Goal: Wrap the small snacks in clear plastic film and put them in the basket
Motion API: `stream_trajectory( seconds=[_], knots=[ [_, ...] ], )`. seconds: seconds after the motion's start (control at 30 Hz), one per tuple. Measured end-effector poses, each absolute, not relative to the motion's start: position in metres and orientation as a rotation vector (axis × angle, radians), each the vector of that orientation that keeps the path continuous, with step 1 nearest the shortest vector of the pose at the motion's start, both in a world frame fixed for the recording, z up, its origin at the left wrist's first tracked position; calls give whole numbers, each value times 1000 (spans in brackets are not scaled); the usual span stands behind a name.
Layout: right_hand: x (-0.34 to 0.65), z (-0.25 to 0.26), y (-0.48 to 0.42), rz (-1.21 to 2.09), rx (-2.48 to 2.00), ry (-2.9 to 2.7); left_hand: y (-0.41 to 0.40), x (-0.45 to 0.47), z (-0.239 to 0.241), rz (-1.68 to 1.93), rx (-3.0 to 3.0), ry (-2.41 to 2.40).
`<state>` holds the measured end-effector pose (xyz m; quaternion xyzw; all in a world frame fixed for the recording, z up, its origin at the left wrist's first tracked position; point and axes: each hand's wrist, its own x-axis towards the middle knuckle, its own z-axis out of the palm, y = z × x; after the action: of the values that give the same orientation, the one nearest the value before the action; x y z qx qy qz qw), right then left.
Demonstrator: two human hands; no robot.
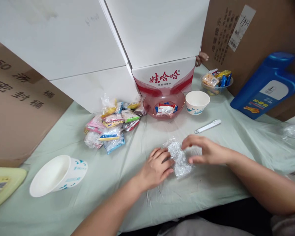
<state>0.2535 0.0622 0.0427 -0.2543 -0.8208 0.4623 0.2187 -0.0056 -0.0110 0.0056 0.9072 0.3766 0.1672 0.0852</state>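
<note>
A crumpled piece of clear plastic film (179,160) lies on the cloth in front of me. Against its left edge rests my left hand (157,167), fingers loosely spread and lying on the cloth and film. On the other side my right hand (207,150) hovers open, thumb and fingers apart, close to the film's right edge. Beyond it lies a slim white tool (207,126) that looks like a box cutter. Behind the film, a pink translucent bowl (151,109) holds several small packets (166,108). Nothing shows inside the film.
A pile of plastic-wrapped snacks (113,123) sits left of the bowl. Paper bowls (197,101) stand at right and left, the left one (73,170) tipped. Farther right are a snack-filled clear bowl (216,82) and blue bottle (267,87). Boxes (164,75) wall the back; another person's fingers (202,58) show there.
</note>
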Motion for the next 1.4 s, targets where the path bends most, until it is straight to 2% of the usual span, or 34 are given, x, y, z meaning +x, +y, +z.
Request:
stream_trajectory(
  seconds=[0.13,0.23,0.3,0.43,0.57,0.8,1.0,1.2,1.3,1.4],
  knots=[
    [240,41,43,864,-444,-2837,-4,-10,6,603,2687,1239],
    [229,31,37,494,-476,-2945,0,-12,5,641,2661,1284],
    [227,31,35,395,-442,-2961,-1,-13,6,622,2658,1283],
    [235,50,32,597,-391,-2896,-7,-12,9,492,2694,1103],
    [240,53,37,805,-605,-2713,-11,-8,10,409,2692,918],
    [218,5,58,402,-1045,-2649,-8,-7,8,475,2642,884],
    [210,-1,55,201,-1068,-2744,-12,-4,5,773,2766,925],
    [218,-1,65,137,-1106,-2718,-12,2,2,412,2806,1047],
    [228,6,71,51,-1209,-2548,-11,2,1,356,2746,1080],
    [233,14,65,239,-922,-2552,-9,1,1,364,2720,1077]
  ],
)
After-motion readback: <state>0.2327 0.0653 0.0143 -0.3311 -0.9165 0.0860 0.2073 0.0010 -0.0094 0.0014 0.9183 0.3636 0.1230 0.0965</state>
